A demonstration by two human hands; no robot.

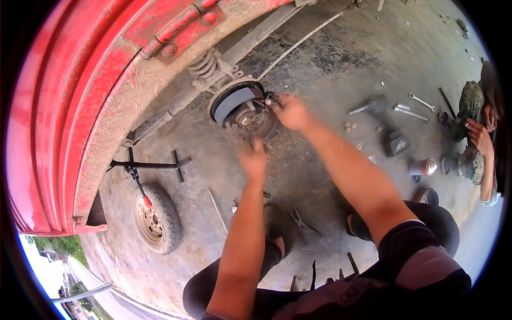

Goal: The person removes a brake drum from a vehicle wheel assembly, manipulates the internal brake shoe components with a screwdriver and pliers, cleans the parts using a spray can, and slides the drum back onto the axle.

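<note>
Grey brake shoe (233, 102) just left of right hand (292, 112).

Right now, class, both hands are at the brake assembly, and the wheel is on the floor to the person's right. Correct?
Wrong side: the head view shows the wheel on the floor to the person's left. Left hand and right hand are at the brake assembly.

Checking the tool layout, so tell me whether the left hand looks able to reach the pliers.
Probably yes: the pliers lie uncovered on the floor, and nothing visible blocks the way from the left hand by the brake assembly; blur hides whether that hand holds anything.
</note>
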